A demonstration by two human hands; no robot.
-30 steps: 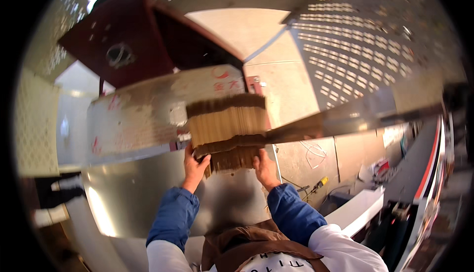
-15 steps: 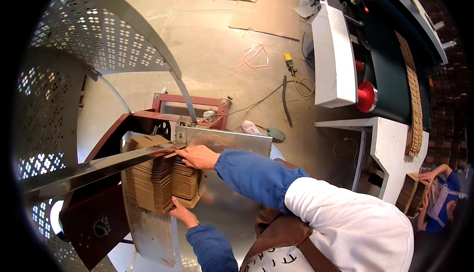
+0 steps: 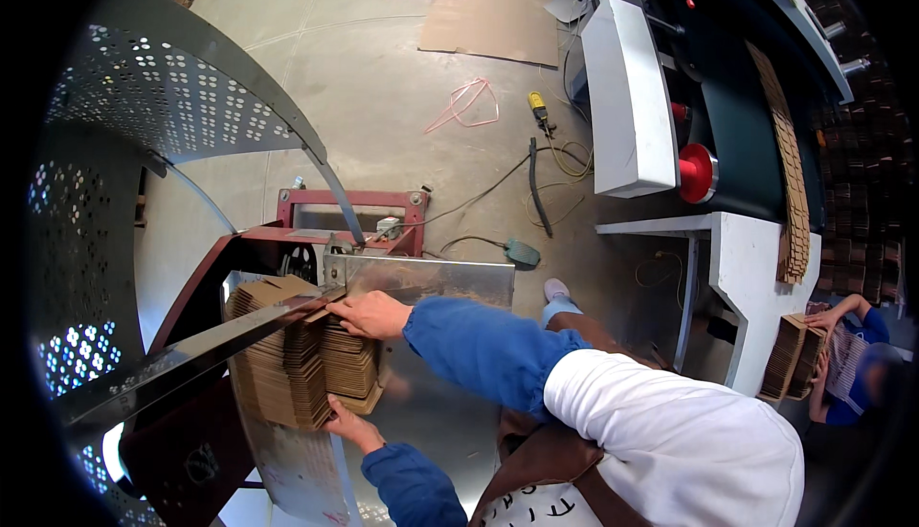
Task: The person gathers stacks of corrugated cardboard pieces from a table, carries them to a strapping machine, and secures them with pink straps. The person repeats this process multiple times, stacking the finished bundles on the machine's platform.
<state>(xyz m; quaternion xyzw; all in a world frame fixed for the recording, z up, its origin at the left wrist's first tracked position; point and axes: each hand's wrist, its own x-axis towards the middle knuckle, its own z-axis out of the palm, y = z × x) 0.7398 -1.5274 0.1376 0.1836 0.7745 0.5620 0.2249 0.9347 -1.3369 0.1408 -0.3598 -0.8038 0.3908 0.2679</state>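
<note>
Located left of centre in the lower half of the frame: stack of folded corrugated cardboard blanks. Long axis running from top to bottom of the frame, with a slight lean; layer edges lying crosswise, left to right. Stepped, narrower section pointing right. Crossing above the upper part of the stack: flat metal bar, sloping up from far left toward centre.

Right hand: at the upper right end of the stack, fingers bent and clamped on the cardboard, just beside the bar. Left hand: at the lower right corner, fingertips touching the stack; cannot tell degree of closure. Hands apart, at opposite ends.

Right of the stack: sheet-metal table. Upper left: perforated metal guard. Upper centre, on the floor: yellow handset; below it, green foot pedal. Upper right: dark green conveyor belt, carrying a cardboard strip. Lower right: co-worker's hands on a cardboard bundle.
</note>
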